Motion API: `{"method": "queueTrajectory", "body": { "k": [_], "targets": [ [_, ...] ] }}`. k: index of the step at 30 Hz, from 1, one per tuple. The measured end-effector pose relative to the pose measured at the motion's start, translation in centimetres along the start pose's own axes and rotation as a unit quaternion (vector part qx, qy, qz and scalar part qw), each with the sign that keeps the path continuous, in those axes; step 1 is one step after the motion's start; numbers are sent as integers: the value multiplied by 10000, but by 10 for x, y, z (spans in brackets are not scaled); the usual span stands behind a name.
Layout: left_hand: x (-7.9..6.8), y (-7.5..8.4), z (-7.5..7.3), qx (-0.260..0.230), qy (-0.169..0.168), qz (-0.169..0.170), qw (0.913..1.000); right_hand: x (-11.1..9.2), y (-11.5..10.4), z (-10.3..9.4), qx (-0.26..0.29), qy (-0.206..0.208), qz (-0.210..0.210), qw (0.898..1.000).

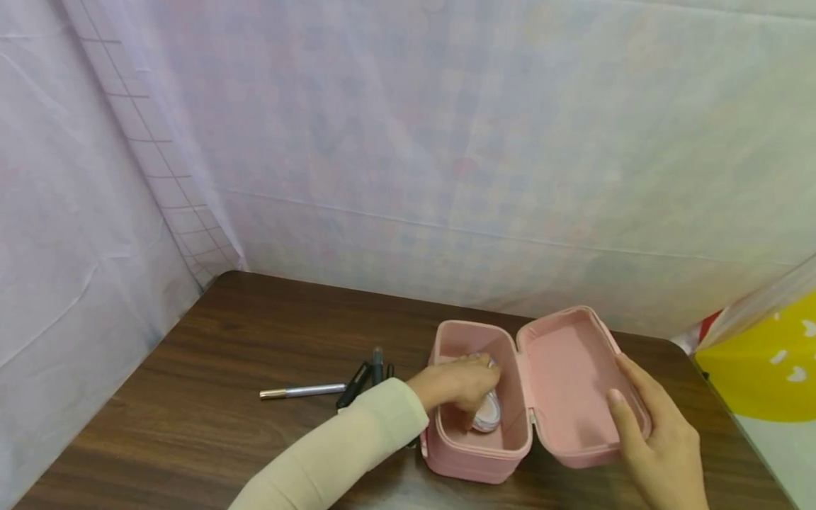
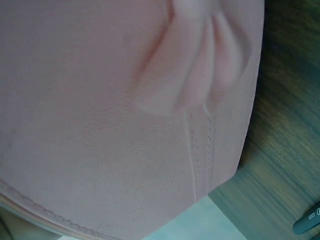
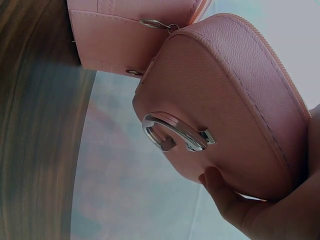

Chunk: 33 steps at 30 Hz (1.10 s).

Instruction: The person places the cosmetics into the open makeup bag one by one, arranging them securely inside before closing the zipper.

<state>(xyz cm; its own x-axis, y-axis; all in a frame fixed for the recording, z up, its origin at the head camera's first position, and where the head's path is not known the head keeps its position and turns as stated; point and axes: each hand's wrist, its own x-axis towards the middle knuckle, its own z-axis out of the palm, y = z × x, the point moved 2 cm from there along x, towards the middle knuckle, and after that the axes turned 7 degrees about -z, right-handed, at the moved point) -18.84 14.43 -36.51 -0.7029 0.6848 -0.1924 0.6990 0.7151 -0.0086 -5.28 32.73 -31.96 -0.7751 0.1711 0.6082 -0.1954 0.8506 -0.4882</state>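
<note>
A pink cosmetic case (image 1: 478, 464) stands on the table with its lid (image 1: 567, 382) swung out to the right. My left hand (image 1: 455, 382) reaches down inside it, fingers bent around a pale round item (image 1: 488, 413) that the hand partly covers; its exact kind is unclear. With the thumb inside and fingers outside, my right hand (image 1: 663, 432) grips the lid's right edge. In the left wrist view, a pink bow (image 2: 195, 65) decorates the case's outer wall; the left hand is out of sight there. The right wrist view has a silver handle (image 3: 175, 131) on the lid's outer face.
Left of the case, a silver pen-like stick (image 1: 306, 391) and several dark tubes (image 1: 354, 384) lie on the brown wooden table (image 1: 210, 397), some partly behind the left sleeve (image 1: 357, 439). A pale curtain (image 1: 408, 156) hangs behind the table. Something yellow (image 1: 765, 368) is at the right.
</note>
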Motion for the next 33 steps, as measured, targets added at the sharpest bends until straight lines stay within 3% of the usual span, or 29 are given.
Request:
{"method": "queueTrajectory", "body": {
  "k": [15,33],
  "targets": [
    [-1,-1,3,62,-93,-393,9992,2,1,1,-115,-183,266,9994],
    [2,5,6,415,214,-225,9987,0,7,-1,-75,-72,257,9996]
  ]
}}
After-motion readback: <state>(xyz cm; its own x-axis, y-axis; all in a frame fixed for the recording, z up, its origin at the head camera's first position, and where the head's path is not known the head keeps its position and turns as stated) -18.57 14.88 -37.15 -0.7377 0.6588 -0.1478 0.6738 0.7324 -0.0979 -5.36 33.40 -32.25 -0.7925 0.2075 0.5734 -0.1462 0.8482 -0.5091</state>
